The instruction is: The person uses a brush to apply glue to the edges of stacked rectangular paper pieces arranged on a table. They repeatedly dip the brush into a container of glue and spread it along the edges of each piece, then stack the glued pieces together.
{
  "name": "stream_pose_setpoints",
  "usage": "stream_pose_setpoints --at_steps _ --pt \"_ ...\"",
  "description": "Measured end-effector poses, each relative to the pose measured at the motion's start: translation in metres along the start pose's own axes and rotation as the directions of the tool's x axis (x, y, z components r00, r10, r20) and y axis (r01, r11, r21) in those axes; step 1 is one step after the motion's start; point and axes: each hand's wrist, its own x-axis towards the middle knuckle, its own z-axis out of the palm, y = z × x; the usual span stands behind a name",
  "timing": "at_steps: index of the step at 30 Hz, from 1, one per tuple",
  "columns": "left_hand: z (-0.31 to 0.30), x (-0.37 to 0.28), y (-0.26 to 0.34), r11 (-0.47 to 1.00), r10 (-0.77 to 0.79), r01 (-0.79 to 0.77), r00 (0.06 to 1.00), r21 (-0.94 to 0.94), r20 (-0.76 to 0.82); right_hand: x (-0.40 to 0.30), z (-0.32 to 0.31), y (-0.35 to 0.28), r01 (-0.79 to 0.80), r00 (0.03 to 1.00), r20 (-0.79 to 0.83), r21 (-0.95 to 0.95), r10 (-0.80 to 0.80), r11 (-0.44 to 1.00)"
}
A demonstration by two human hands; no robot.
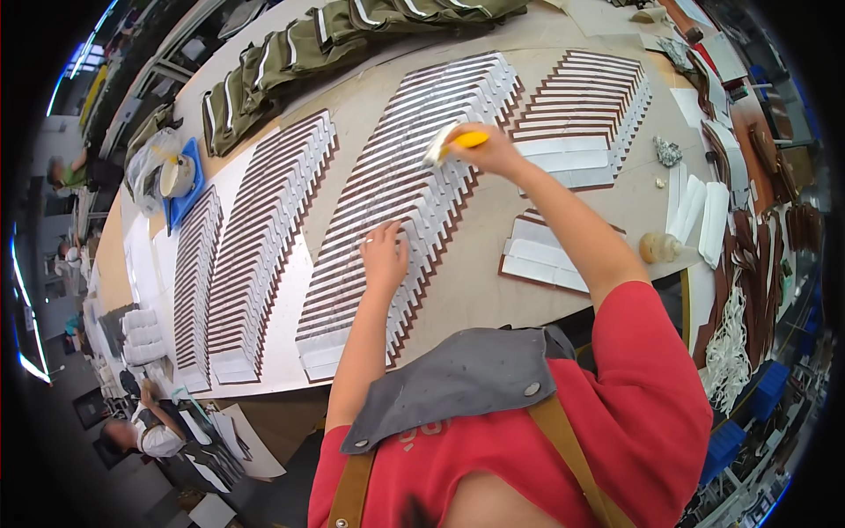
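Observation:
My right hand (480, 149) grips a brush (470, 139) with a yellow handle, its pale bristles over the upper middle of a long row of overlapping brown-edged white strips (370, 191). Lower on that row rests my left hand (385, 254), palm down, fingers spread, holding nothing. Two narrower overlapping rows lie to the left, the nearer (264, 244) beside a smaller one (197, 290). At the upper right is another row (581, 99). A short stack of similar pieces (544, 251) lies under my right forearm, partly hidden.
Folded olive fabric pieces (290, 59) line the table's far side. A white tub (177, 178) stands on a blue tray (188, 198) at the left. Crumpled foil (667, 152), a roundish tan object (660, 247), white strips and brown strips lie right. A co-worker (155, 429) is at the lower left.

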Motion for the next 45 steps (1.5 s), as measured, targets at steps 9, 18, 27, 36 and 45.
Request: stream_pose_setpoints --at_steps 9,18,27,36,45 --pt "0.021 0.05 0.021 0.983 -0.108 0.077 0.976 0.165 0.189 0.074 -0.095 0.063 0.036 0.995 -0.073 -0.375 -0.068 0.926" --pt "0.051 0.136 0.041 0.985 0.075 -0.077 0.997 0.151 0.023 0.09 -0.017 0.032 -0.073 0.989 0.125 -0.048 0.078 0.996" --pt "0.052 0.182 0.044 0.96 -0.089 0.014 0.963 0.281 0.254 0.183 -0.069 0.081 -0.013 0.984 -0.164 -0.468 -0.072 0.884" --pt "0.075 0.199 0.045 0.939 -0.072 0.034 0.992 0.343 0.1 0.207 -0.005 0.055 0.132 0.966 0.257 -0.493 -0.001 0.86" --pt "0.071 0.203 0.049 0.94 -0.111 0.058 0.983 0.336 0.143 0.168 -0.046 0.058 0.322 0.926 0.318 -0.381 -0.203 0.867"
